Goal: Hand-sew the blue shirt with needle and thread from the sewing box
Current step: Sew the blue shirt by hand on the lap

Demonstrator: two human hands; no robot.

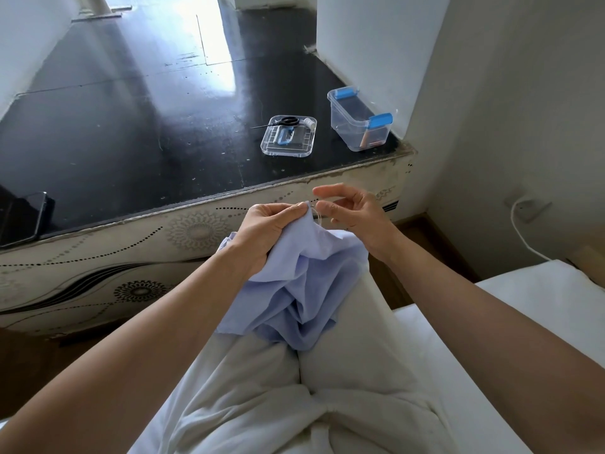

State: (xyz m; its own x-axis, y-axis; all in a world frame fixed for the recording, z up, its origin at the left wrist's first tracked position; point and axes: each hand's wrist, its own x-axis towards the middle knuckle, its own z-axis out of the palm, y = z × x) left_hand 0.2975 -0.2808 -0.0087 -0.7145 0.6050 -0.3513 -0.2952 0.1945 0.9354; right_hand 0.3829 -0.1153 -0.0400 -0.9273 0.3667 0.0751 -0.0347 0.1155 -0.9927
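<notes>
The pale blue shirt (304,286) lies bunched over my lap. My left hand (265,227) grips a raised fold of it near the top edge. Just right of that fold, my right hand (353,211) pinches something very thin at the cloth's edge, with a fine thread (317,215) looping beside the fingertips; the needle itself is too small to make out. Its index finger points out straight to the left. The clear sewing box (358,121) with blue clips stands open on the dark table.
The box's clear lid (288,136) lies on the black table (131,126) and holds black scissors (284,120), a white thread spool (309,123) and a blue tool. A phone (24,217) rests at the table's left edge. A white cable (523,234) hangs at the right wall.
</notes>
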